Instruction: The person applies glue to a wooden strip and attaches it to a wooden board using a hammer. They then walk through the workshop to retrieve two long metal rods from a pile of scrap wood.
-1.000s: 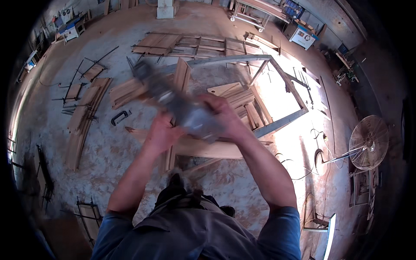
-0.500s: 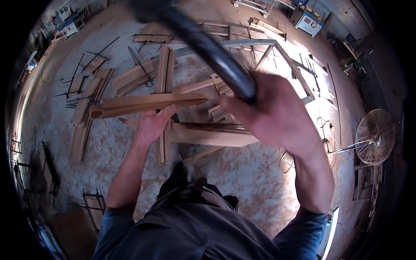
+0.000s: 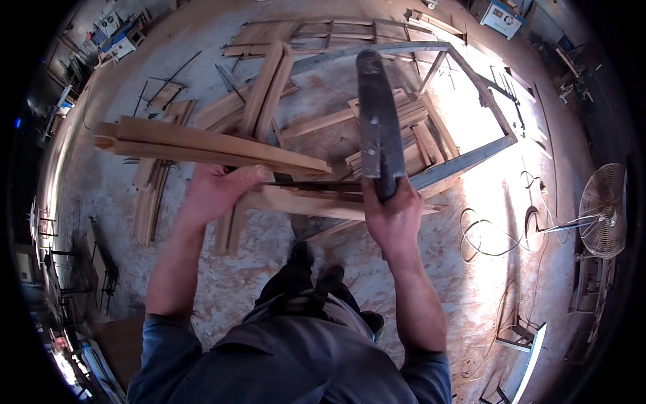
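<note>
My left hand [image 3: 219, 192] is closed on a long wooden board [image 3: 208, 145] with a lengthwise groove, its thumb along the near edge. The board slants across stacked timber, its left end raised toward me. In my right hand [image 3: 397, 219] is a dark, scuffed hammer-like tool [image 3: 379, 114], long and broad at its far end; its exact kind I cannot tell. The fingers wrap its narrow lower part. Beneath both hands lies another long board [image 3: 306, 202], crossing an upright-running pair of grooved timbers [image 3: 268, 91].
Stacked short boards [image 3: 420, 135] lie beyond my right hand, inside a grey angular frame [image 3: 464, 158]. Clamped panels [image 3: 165, 94] and planks [image 3: 151, 202] are at the left. A wire fan [image 3: 602, 212] stands right, with looped cable [image 3: 491, 252] on the floor.
My right hand has come down and left, and the tool has swung from slanting up-left to nearly upright. The left hand's board has tilted, its left end now higher and nearer.
</note>
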